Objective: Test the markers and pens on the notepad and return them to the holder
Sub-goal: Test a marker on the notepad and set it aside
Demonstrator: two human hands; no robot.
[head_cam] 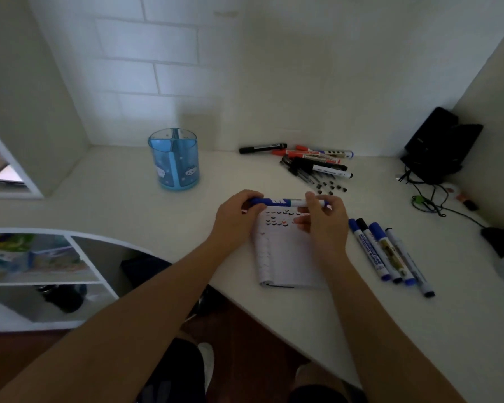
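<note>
1. The blue marker is held in the air just above the top edge of the notepad, which already carries rows of small test ticks.
2. Its long axis lies level, running from 9 o'clock to 3 o'clock. The longer blue section, probably the cap, is at the 9 o'clock end.
3. The left hand is curled round that blue end. The right hand pinches the white barrel near the 3 o'clock end, its lower fingers loose.
4. The step looks like cap work, though I cannot tell if the cap is coming off or going on. Done well, the pull or push goes straight along the axis, with the barrel held firm and the tip kept away from the fingers.
5. Four markers lie side by side at 4 o'clock from the notepad.
6. A loose pile of markers and pens sits at 1 o'clock.
7. The blue holder stands upright at 10 o'clock, well apart, with nothing visible in it.
</note>
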